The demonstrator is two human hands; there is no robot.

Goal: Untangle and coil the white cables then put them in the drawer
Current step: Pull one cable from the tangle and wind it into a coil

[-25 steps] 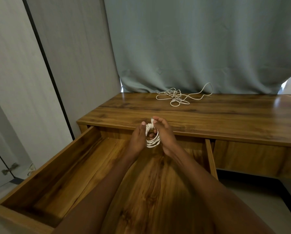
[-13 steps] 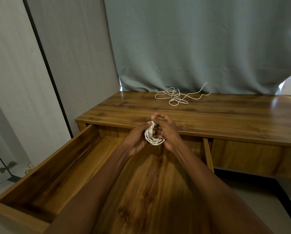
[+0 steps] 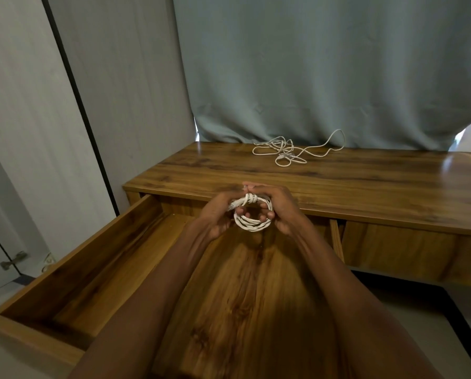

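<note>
Coiling is nearly done on the first cable, as I am reading it: the coil point(image 3: 252, 216) is hanging over the open drawer point(image 3: 97, 272), just in front of the bench point(image 3: 365, 192) edge, with its tail wrapped a few turns round the top of the ring. My left hand point(image 3: 218, 217) is curling its grip round the left side of the coil, and my right hand point(image 3: 279, 212) is gripping the right side, fingers threaded through the ring; both grips are closed on it, not slack. A plug end seems to be poking out by the left fingers, though it is too small to be sure.

Next, I am judging, the tail needs tucking so the wraps hold, then the coil needs lowering onto the drawer floor below it.

Compared with a second ago, the ring is now lying flatter toward me and looking rounder, and the hands are sitting slightly closer to the bench edge. The tangled cable point(image 3: 286, 151) at the back of the bench is lying as it was, still waiting.
</note>
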